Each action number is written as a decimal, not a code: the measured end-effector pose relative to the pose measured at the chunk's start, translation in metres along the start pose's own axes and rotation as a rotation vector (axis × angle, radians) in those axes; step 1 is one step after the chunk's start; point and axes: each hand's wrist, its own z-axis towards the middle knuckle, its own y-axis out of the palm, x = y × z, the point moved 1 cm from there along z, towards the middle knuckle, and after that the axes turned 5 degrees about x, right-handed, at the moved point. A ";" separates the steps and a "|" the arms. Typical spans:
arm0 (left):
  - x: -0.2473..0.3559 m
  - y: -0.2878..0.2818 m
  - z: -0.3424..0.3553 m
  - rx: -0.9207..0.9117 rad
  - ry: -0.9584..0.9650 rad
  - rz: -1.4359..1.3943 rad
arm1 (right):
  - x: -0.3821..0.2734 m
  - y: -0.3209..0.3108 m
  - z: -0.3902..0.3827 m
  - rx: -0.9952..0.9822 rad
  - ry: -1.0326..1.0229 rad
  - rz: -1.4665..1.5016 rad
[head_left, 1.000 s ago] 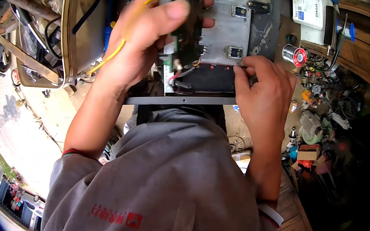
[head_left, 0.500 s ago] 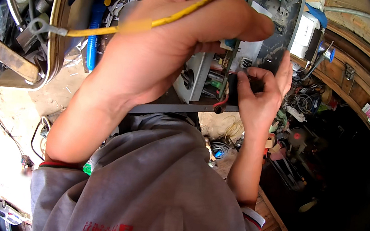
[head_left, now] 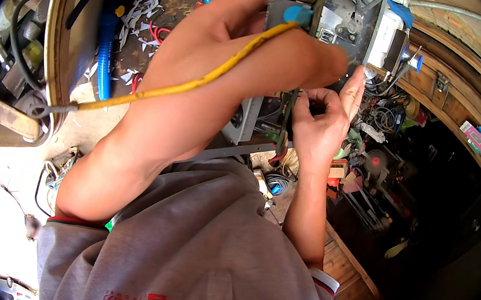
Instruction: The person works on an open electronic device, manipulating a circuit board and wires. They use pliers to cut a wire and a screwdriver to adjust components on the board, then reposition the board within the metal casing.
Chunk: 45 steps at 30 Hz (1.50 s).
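Note:
A green circuit board [head_left: 286, 119] stands on edge, with blue round parts [head_left: 297, 15] and a grey metal plate [head_left: 245, 123] on its left side. My left hand [head_left: 232, 73] is wrapped around the board, thumb over its right side and fingers on the left, partly hidden. A yellow wire [head_left: 201, 78] with a ring terminal [head_left: 45, 109] passes in front of that hand. My right hand [head_left: 322, 127] is at the board's lower right, thumb and index finger pinched together, other fingers stretched along the dark metal casing [head_left: 355, 38]. What lies in the pinch is hidden.
At the left stands a wooden-edged bin [head_left: 63, 23] of tools and parts, with a blue tool [head_left: 104, 65] beside it. Paper scraps [head_left: 140, 15] litter the bench. On the right are a white box [head_left: 385, 44], wooden shelving [head_left: 443, 85] and tangled cables [head_left: 384, 114].
The view has shifted, and the board with my left hand sits a little differently in it. My right thumb and index finger have closed in toward the board's edge. The yellow wire now hangs lower.

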 end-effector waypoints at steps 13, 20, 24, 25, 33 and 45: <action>0.008 -0.009 0.005 -0.032 -0.080 0.230 | 0.000 0.003 -0.002 0.095 0.063 0.158; 0.005 -0.009 0.005 0.013 -0.029 0.276 | 0.053 -0.050 -0.001 0.379 0.310 0.725; 0.007 -0.022 0.000 -0.035 -0.028 0.233 | 0.114 -0.026 -0.001 0.369 0.677 0.866; 0.007 -0.025 -0.001 -0.025 -0.007 0.242 | 0.124 -0.010 -0.005 0.286 0.762 0.870; 0.008 -0.030 0.002 -0.171 0.196 0.268 | 0.147 0.114 0.007 -0.260 0.466 0.189; 0.006 -0.030 0.002 -0.151 0.099 0.201 | 0.153 0.084 0.030 -0.428 0.431 0.055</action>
